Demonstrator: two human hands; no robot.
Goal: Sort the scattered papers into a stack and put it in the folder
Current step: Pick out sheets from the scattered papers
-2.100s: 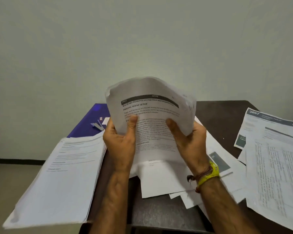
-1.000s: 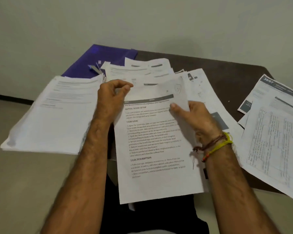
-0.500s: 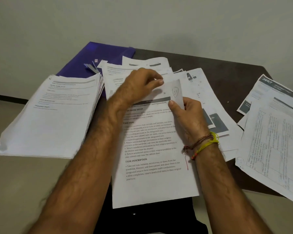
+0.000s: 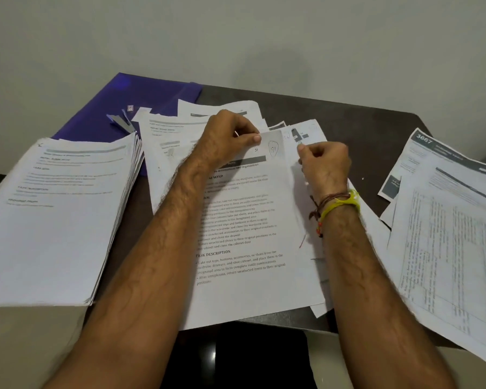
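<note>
A printed sheet point(image 4: 250, 248) lies face up in the middle, overhanging the table's near edge. My left hand point(image 4: 230, 136) pinches its top edge between thumb and fingers. My right hand point(image 4: 324, 164) is curled at the sheet's top right corner, fingertips at the paper's edge; whether it grips the paper I cannot tell. Loose papers point(image 4: 169, 141) lie scattered beneath and behind. A thick neat stack point(image 4: 56, 214) sits at the left. A purple folder point(image 4: 141, 99) lies open at the back left with its metal clip point(image 4: 121, 122) showing.
More printed sheets point(image 4: 455, 226) are spread at the right and hang over the dark table point(image 4: 357, 122) edge. A plain wall rises behind. My dark-clothed lap shows below the table's near edge.
I lowered the sheet from in front of me onto the table pile. My left hand crossed to its top edge and my right hand slid up to the top right corner.
</note>
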